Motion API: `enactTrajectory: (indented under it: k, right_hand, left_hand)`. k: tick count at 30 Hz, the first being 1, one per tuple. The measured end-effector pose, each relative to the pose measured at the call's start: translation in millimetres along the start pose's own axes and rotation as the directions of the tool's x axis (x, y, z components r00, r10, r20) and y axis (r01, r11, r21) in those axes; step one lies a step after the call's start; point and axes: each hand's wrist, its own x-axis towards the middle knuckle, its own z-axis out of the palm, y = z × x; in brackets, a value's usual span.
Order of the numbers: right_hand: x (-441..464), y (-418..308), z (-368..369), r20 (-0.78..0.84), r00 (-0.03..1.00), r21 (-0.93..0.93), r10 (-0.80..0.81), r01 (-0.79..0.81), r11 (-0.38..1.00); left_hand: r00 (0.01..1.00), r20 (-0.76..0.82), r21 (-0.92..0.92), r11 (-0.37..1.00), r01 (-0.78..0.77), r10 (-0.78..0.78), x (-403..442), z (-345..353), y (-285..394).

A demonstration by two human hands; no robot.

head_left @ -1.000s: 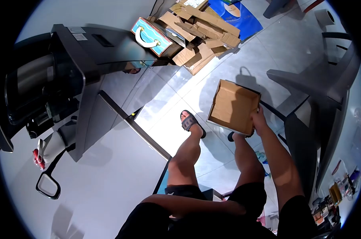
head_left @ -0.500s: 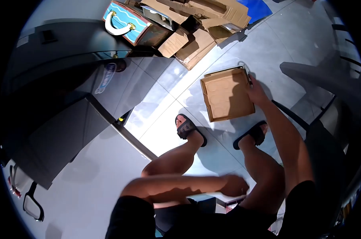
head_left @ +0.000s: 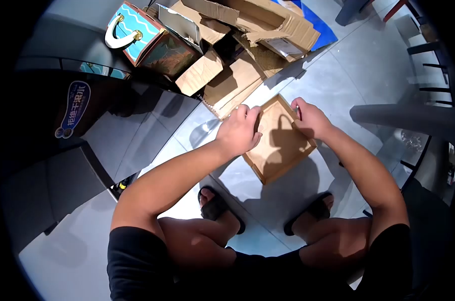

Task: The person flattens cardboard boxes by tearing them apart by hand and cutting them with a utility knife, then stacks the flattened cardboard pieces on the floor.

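A shallow open cardboard box [head_left: 280, 163], brown inside, is in front of me between my two hands, turned at an angle above the grey floor. My left hand [head_left: 239, 131] is closed over its left wall, with the thumb toward the inside. On the opposite side, my right hand [head_left: 310, 119] grips the right wall. A small dark bit shows by the right fingers; I cannot make out what it is. Shadows of my hands and head fall across the box's bottom.
Beyond the box lies a pile of opened cardboard boxes [head_left: 232, 83]. Beside it stands a printed blue and brown carton [head_left: 159, 47] with a white handle. A dark glossy cabinet [head_left: 46, 115] is on the left. Grey furniture legs [head_left: 398, 115] reach in from the right.
My left hand has come from near my lap to the box's left wall. The box has turned, and my view has shifted. My right hand stays at the box's right side.
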Motion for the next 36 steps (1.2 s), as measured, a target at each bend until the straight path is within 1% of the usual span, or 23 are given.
enactTrajectory:
  k: [1,3,5,6,7,9,10,11,13,15,17,18,19,20,22,26,28,29,30,32,34,35,36]
  right_hand:
    - [4.5,-5.7,-12.5,0.087,0.995,0.067,-0.044,0.038,0.997]
    - [7.6,-21.3,-32.5,0.049,0.992,0.040,-0.114,0.112,0.993]
    - [-0.2,-50.2,-54.5,0.153,0.977,0.153,-0.151,0.127,0.980]
    - [1.4,-52.7,-56.0,0.131,0.973,0.161,-0.192,0.171,0.972]
    - [0.2,-59.8,-55.4,0.131,0.972,0.158,-0.195,0.174,0.972]
    - [4.4,-73.2,-58.0,-0.163,0.924,0.092,-0.345,0.362,0.928]
    - [-5.2,-98.2,-71.0,-0.054,0.973,-0.032,-0.225,0.223,0.974]
    - [-8.0,-102.8,-66.6,-0.053,0.973,-0.035,-0.226,0.224,0.974]
    - [-13.9,-114.4,-54.4,-0.109,0.937,-0.344,-0.332,0.278,0.897]
    - [-19.0,-119.2,-47.1,-0.101,0.948,-0.366,-0.301,0.246,0.897]
    - [-19.8,-114.0,-45.5,-0.068,0.951,-0.217,-0.301,0.280,0.935]
    - [-20.5,-109.6,-45.4,-0.068,0.951,-0.209,-0.302,0.282,0.936]
    - [-19.3,-102.3,-50.1,-0.018,0.949,-0.105,-0.315,0.312,0.944]
    - [-17.0,-93.7,-56.8,0.028,0.942,-0.002,-0.334,0.334,0.943]
    - [-19.1,-80.5,-62.3,0.103,0.926,0.189,-0.362,0.339,0.921]
    - [-21.3,-58.2,-55.5,0.164,0.911,0.328,-0.378,0.311,0.892]
    - [-17.9,-52.8,-61.3,0.281,0.908,0.427,-0.310,0.171,0.888]
    - [-19.9,-50.1,-61.5,0.280,0.909,0.427,-0.309,0.170,0.888]
    - [-23.7,-54.1,-64.0,0.258,0.923,0.350,-0.285,0.185,0.918]
    - [-32.3,-65.7,-66.7,0.232,0.936,0.270,-0.265,0.199,0.942]
    - [-43.8,-78.4,-65.5,0.061,0.937,-0.026,-0.344,0.346,0.938]
    - [-44.8,-80.6,-65.1,0.061,0.936,-0.023,-0.346,0.348,0.937]
    - [-46.3,-84.2,-64.8,0.009,0.929,-0.132,-0.370,0.368,0.920]
  left_hand:
    - [1.000,-0.026,-0.002,1.000,-0.010,0.010,7.5,-1.0,-2.4]
    - [0.965,-0.220,0.128,0.985,-0.114,0.141,21.9,-7.1,-9.2]
    - [0.955,-0.278,0.063,0.994,-0.087,0.101,39.0,-18.3,-17.3]
    - [0.996,-0.072,-0.333,0.943,0.028,-0.055,55.7,-20.2,-29.1]
    - [0.976,0.181,-0.645,0.736,0.208,-0.118,60.9,-30.8,-27.8]
    - [0.991,0.109,-0.647,0.751,0.127,-0.074,62.1,-50.3,-20.4]
    - [0.997,-0.025,-0.599,0.800,0.046,-0.076,55.7,-56.0,-19.0]
    - [0.985,-0.157,-0.537,0.843,-0.024,-0.072,48.9,-59.8,-16.7]
    - [0.977,-0.205,-0.514,0.856,-0.054,-0.062,38.8,-58.8,-24.0]
    - [0.913,-0.386,-0.164,0.965,-0.206,0.129,28.1,-63.4,-31.0]
    - [0.907,-0.386,-0.119,0.966,-0.228,0.166,18.1,-71.9,-33.7]
    - [0.946,-0.278,-0.129,0.969,-0.211,0.169,14.7,-78.4,-33.4]
    - [0.970,-0.168,-0.138,0.970,-0.199,0.175,14.1,-81.9,-31.6]
    - [0.952,-0.216,-0.134,0.959,-0.248,0.216,13.4,-76.8,-32.0]
    - [0.948,-0.210,-0.127,0.955,-0.267,0.237,8.5,-70.0,-27.3]
    - [0.938,-0.156,-0.107,0.939,-0.328,0.310,8.4,-68.0,-23.7]
    - [0.928,-0.175,-0.104,0.931,-0.350,0.330,15.4,-64.6,-22.1]
    - [0.919,-0.192,-0.107,0.924,-0.367,0.343,16.4,-61.8,-21.3]
    - [0.919,-0.194,-0.105,0.924,-0.368,0.344,16.9,-63.2,-13.5]
    - [0.984,-0.145,-0.052,0.992,-0.116,0.107,17.6,-71.7,13.4]
    - [0.982,-0.177,0.001,0.997,-0.074,0.073,13.3,-79.4,36.7]
    - [0.977,-0.208,0.052,0.998,-0.031,0.041,10.8,-84.0,47.0]
    - [0.975,-0.215,0.022,0.998,0.056,-0.050,9.0,-87.0,53.8]
